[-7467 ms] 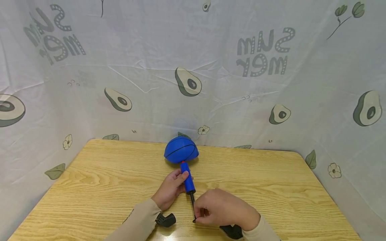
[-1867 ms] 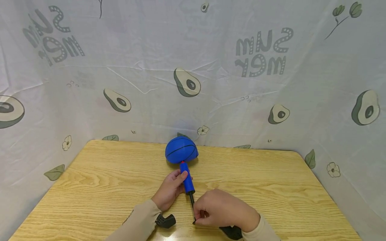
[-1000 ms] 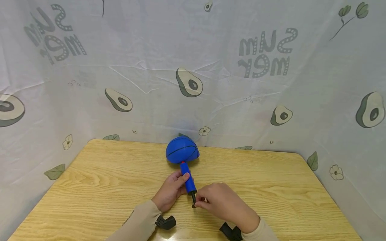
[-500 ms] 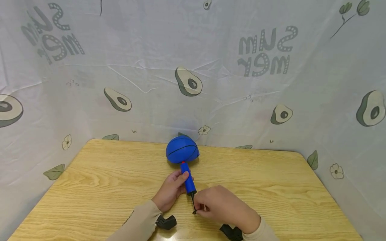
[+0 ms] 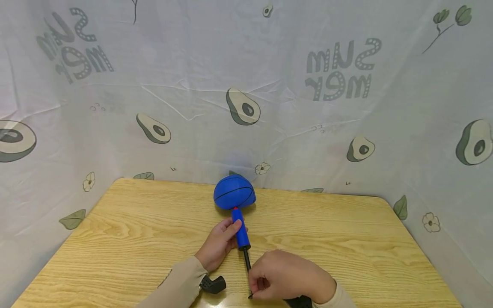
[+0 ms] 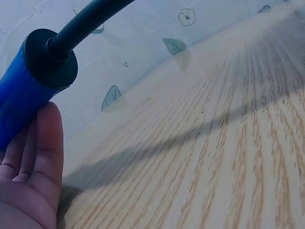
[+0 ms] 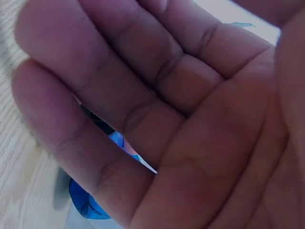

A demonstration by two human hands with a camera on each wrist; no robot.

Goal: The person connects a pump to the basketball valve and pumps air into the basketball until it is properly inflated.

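Note:
A blue ball (image 5: 233, 192) with black lines, dented on its lower right side, sits near the back of the table. The red tip of a blue hand pump (image 5: 239, 231) meets its near side. My left hand (image 5: 218, 244) grips the pump barrel, thumb on top; in the left wrist view fingers lie under the barrel (image 6: 19, 95). The black rod (image 5: 247, 260) is drawn far out towards me. At its end, my right hand (image 5: 286, 276) pinches the small black handle (image 5: 250, 296). Curled fingers (image 7: 119, 71) fill the right wrist view and hide the handle there.
The wood-grain table (image 5: 154, 214) reaches out on both sides of the hands. A pale cloth (image 5: 192, 128) printed with avocados hangs around its back and sides. A black device (image 5: 213, 284) is strapped at the left wrist.
The right hand pushed the rod partly into the barrel by one second ago, then drew it back out towards me. The left hand stays put. The ball looks slightly rounder than in the oldest frame.

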